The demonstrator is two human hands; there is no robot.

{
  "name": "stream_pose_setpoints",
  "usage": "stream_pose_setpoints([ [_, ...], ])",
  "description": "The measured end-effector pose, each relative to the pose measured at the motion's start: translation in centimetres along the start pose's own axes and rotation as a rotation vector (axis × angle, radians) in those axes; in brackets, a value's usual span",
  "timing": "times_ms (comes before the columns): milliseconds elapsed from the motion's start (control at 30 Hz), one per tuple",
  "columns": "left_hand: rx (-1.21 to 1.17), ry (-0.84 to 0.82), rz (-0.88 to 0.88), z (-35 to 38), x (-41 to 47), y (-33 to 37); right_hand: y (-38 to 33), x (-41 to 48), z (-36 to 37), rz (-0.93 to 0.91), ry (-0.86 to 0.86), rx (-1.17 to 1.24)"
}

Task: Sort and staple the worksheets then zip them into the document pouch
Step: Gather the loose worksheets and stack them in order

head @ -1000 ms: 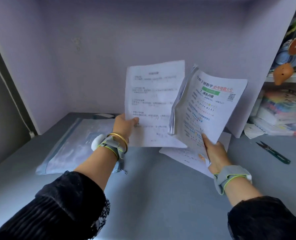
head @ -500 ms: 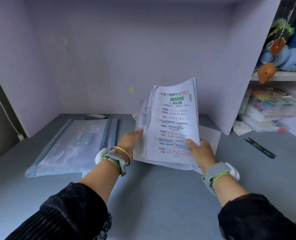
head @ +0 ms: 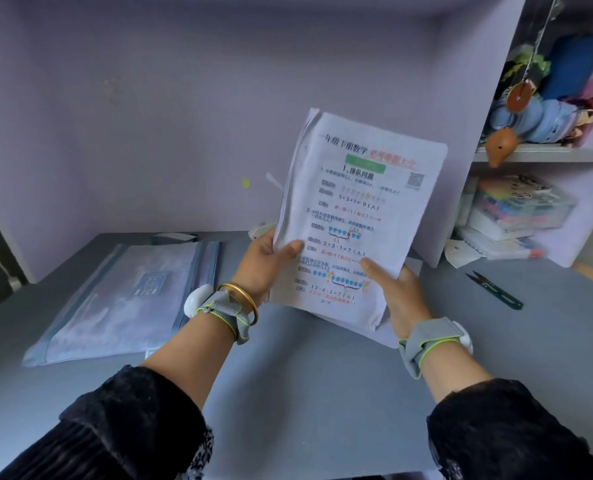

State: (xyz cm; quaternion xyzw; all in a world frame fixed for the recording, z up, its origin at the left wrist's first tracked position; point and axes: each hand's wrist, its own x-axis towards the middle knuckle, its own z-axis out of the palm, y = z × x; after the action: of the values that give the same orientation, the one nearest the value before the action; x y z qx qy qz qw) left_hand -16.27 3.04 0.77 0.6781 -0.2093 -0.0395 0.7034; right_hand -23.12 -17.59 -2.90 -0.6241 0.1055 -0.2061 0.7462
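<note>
Paper worksheets [head: 357,216]: one stack, held upright over the desk [head: 305,393], your left hand [head: 263,261] and right hand [head: 395,292] each grasping a lower edge, likely squaring it for stapling; pouch [head: 125,299] lies flat, well apart.

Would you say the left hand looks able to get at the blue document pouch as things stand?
Probably yes, but not freely: the document pouch lies flat on the desk left of the left hand, nothing between them, yet that hand grips the worksheets, which the right hand also holds.
</note>
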Motion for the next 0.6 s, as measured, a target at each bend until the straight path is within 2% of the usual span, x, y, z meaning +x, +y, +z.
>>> stream_pose_setpoints([
  [200, -0.121, -0.056, 0.079, 1.6, 0.3, 0.7, -2.0, 0.2, -1.9, -0.111, 0.011, 0.166],
  [400, -0.176, -0.090, 0.098, 3.3, 0.6, 0.7, -2.7, -0.1, -4.1, -0.076, -0.074, 0.240],
  [600, -0.202, 0.034, -0.005, 4.3, 1.2, -0.1, -3.2, 0.1, -4.0, -0.156, 0.093, 0.139],
])
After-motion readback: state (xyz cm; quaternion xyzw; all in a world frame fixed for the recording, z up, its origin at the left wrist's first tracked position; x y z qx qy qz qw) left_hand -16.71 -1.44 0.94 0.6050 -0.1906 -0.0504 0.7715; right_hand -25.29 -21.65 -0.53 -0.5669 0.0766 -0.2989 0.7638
